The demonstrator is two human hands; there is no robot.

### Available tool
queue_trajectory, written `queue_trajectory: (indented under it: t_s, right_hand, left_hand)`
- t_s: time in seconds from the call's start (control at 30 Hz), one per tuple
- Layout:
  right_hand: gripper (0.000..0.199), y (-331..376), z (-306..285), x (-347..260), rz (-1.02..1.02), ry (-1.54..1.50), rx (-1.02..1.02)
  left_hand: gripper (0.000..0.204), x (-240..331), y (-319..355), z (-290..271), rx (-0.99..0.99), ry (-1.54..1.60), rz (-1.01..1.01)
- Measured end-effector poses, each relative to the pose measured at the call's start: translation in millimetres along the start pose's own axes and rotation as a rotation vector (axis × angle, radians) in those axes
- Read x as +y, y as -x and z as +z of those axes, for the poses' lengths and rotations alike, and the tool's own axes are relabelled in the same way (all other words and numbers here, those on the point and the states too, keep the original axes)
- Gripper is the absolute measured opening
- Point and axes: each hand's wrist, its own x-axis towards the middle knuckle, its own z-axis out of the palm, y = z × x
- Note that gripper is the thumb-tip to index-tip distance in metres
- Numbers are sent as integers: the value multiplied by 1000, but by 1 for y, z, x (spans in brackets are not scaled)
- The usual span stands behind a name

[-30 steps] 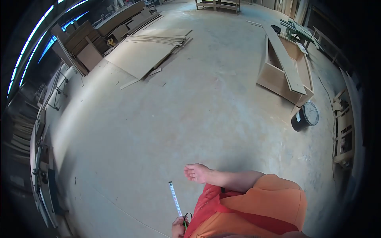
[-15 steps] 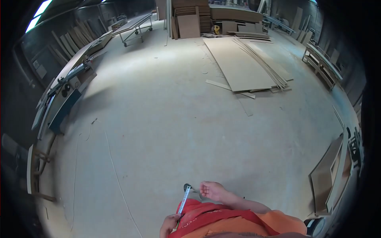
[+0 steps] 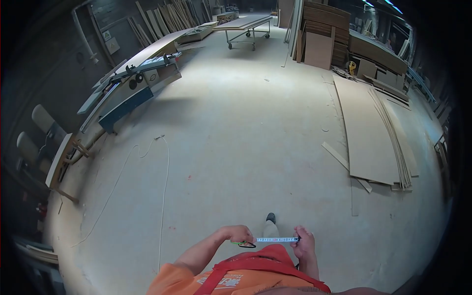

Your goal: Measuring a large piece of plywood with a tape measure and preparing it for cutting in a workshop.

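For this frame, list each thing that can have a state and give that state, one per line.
Tape measure: blade pulled out, stretched level between the two hands.
Left hand: closed on the tape's case end.
Right hand: fingers pinching the blade's far end.
Sheet boards: lying flat in a stack on the floor.
Cord: loose, trailing across the floor.
Table saw: nobody at it; running or not cannot be told.

A woodworking shop, it seems: a panel saw [image 3: 130, 86], stacked boards [image 3: 322, 24] and floor sheets [image 3: 368, 128].
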Motion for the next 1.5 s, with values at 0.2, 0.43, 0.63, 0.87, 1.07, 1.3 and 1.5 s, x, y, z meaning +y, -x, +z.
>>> queue_trajectory:
  t_s: [0.2, 0.43, 0.63, 0.87, 1.07, 1.3, 1.5]
  right_hand:
    - [17, -187, 109, -116, 188, 170, -204]
    - [24, -369, 271, -235, 201, 413, -482]
    - [30, -542, 361, -256, 243, 369, -344]
    - [35, -706, 506, -344, 176, 367, -186]
    - [34, -865, 603, -378, -169, 608, -34]
    - [32, -1084, 749, -428, 110, 488, -201]
    - [32, -1254, 943, -497, 139, 602, -459]
  left_hand:
    - [43, 46, -27, -147, 201, 168, -125]
    - [42, 62, -77, -338, 336, 426, 0]
    - [39, 34, -188, -535, 379, 449, 254]
    - [40, 86, -239, -820, 237, 326, 308]
    - [43, 94, -262, -1023, 140, 174, 341]
    - [44, 41, -325, -1234, 342, 334, 160]
    - [42, 38, -315, -1435, 575, 530, 8]
